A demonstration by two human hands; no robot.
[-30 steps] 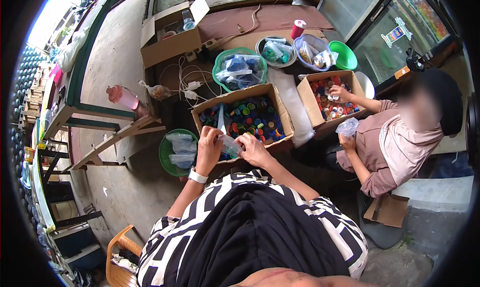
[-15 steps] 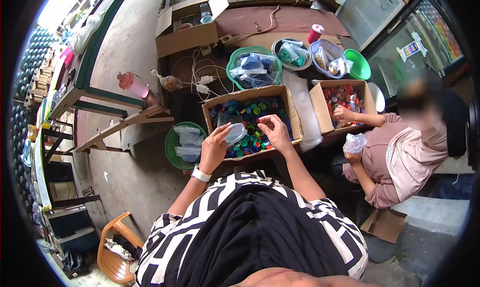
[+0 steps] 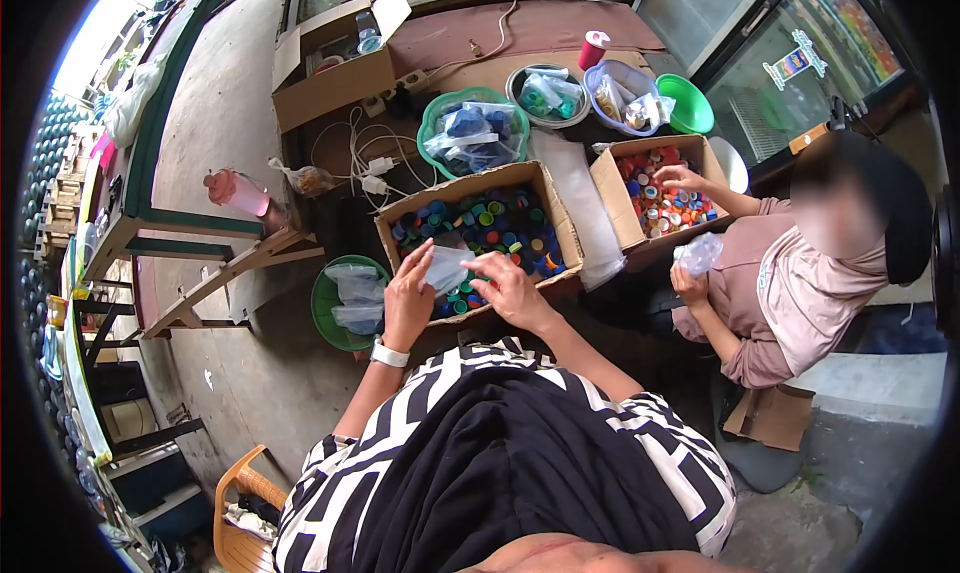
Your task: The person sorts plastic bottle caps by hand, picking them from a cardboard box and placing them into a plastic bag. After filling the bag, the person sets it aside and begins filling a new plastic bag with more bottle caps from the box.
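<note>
My left hand (image 3: pixel 408 295) is closed on a small clear plastic bag (image 3: pixel 447 271), held up over the near side of a cardboard box. Bent fingers of my right hand (image 3: pixel 508 291) meet the bag's right edge; whatever they pinch is hidden. Below both hands, the cardboard box (image 3: pixel 562 213) holds many loose bottle caps (image 3: pixel 490 216), mostly blue and green with some red and yellow. To the left of my left hand stands a green basin (image 3: pixel 322 313) with filled plastic bags (image 3: pixel 357 291) in it.
At right, a co-worker (image 3: pixel 790 283) holds a clear bag and reaches into a box (image 3: pixel 620 218) of red, orange and white caps. Behind are a teal basin (image 3: pixel 428 133) of bagged caps and a lilac basin (image 3: pixel 603 71). White cables (image 3: pixel 375 173) lie left of my box.
My right hand has moved left to the plastic bag, which is now raised more upright. The view has shifted slightly. The co-worker's reaching hand has lifted a little.
</note>
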